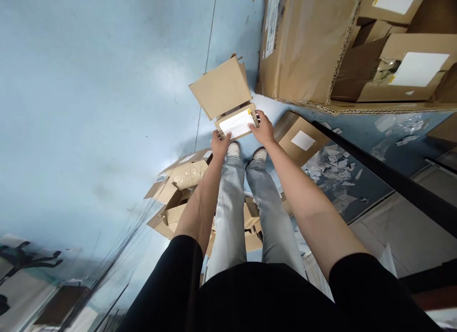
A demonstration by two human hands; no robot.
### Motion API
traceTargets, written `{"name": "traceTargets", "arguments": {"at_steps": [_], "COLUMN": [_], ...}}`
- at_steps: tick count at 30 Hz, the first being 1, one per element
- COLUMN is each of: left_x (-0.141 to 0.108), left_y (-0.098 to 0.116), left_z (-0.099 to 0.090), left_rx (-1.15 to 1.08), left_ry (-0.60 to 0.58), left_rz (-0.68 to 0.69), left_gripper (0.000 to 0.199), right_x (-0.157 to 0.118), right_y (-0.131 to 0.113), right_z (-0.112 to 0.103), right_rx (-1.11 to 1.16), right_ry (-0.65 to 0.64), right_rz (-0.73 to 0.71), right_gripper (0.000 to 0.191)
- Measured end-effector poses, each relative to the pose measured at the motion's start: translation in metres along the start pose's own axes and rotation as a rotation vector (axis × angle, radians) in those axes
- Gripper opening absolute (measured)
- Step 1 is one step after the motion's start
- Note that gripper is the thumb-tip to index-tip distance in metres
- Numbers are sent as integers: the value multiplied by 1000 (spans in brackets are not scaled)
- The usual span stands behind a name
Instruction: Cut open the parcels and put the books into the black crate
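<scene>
Head view showed both hands partly closed on an open cardboard box (222, 93) in front of the person's shoes (233, 149), over the blue floor (107, 99). Left hand (220, 144) and right hand (264, 129) gripped opposite ends, fingers curled around, thumbs by the white label (235, 124). A large carton (309, 46) stood to the right, with torn scraps (333, 163) on the floor nearer the person.
</scene>
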State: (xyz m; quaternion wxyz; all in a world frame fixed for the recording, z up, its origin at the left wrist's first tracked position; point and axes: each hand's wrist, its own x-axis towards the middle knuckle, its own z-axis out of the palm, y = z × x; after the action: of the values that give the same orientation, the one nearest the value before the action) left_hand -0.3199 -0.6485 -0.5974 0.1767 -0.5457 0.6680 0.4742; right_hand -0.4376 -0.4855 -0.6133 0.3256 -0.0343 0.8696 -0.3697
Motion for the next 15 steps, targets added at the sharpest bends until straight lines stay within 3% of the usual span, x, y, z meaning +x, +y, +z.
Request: {"name": "traceTargets", "arguments": {"at_steps": [7, 11, 15], "left_x": [-53, -107, -177], "left_y": [42, 82, 133], "left_z": [-43, -79, -122], "left_rx": [43, 60, 80], "left_ry": [-31, -33, -21], "left_rz": [79, 139, 237], "left_gripper": [43, 44, 44], "right_x": [-50, -93, -149], "right_y": [-36, -85, -150], "right_z": [-31, -72, -129], "right_rx": [31, 41, 71], "right_ry": [76, 142, 219], "right_rz": [40, 60, 76], "right_gripper": [54, 56, 56]}}
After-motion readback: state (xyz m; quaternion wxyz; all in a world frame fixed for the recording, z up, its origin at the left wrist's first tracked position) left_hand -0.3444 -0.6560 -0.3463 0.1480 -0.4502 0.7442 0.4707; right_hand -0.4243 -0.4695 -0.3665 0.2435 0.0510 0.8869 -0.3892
